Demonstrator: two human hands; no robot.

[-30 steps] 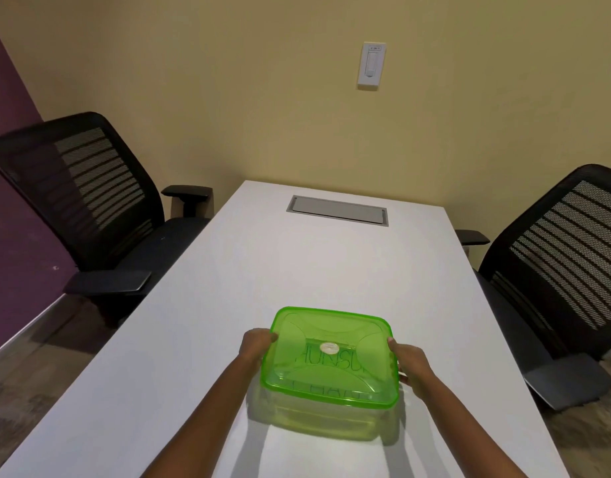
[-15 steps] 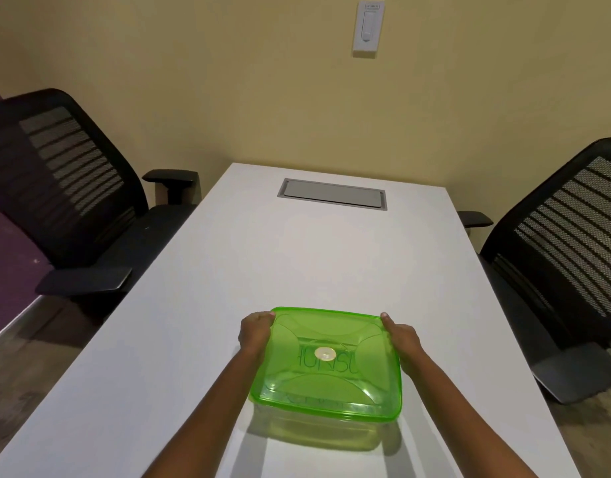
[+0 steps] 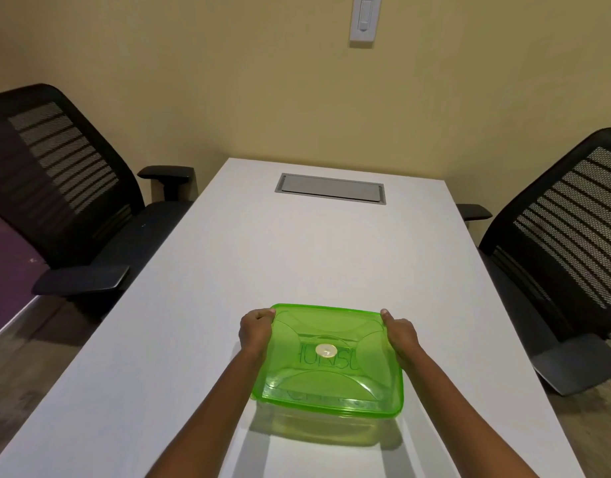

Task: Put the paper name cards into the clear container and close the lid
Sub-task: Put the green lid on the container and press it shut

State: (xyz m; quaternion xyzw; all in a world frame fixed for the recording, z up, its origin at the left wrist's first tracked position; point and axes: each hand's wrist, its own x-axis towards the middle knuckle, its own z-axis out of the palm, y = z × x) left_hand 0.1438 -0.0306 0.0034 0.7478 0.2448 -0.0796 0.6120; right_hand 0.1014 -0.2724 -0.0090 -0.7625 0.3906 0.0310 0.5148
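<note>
- Both hands have slid up toward the far corners of the green lid [image 3: 328, 357] since a second ago, when they sat midway along its sides.
- left hand [image 3: 255, 331] is curled around the far-left corner, fingers wrapped over the rim.
- right hand [image 3: 400, 334] grips the far-right corner, thumb on top of the edge.
- lid sits on top of the clear container [image 3: 324, 426]; can't tell if it's fully snapped down.
- name cards [image 3: 328, 362] are inside, dark lettering showing through the lid.
- container sits on the near end of the white table [image 3: 297, 253], a black mesh chair [image 3: 62, 188] on each side.
</note>
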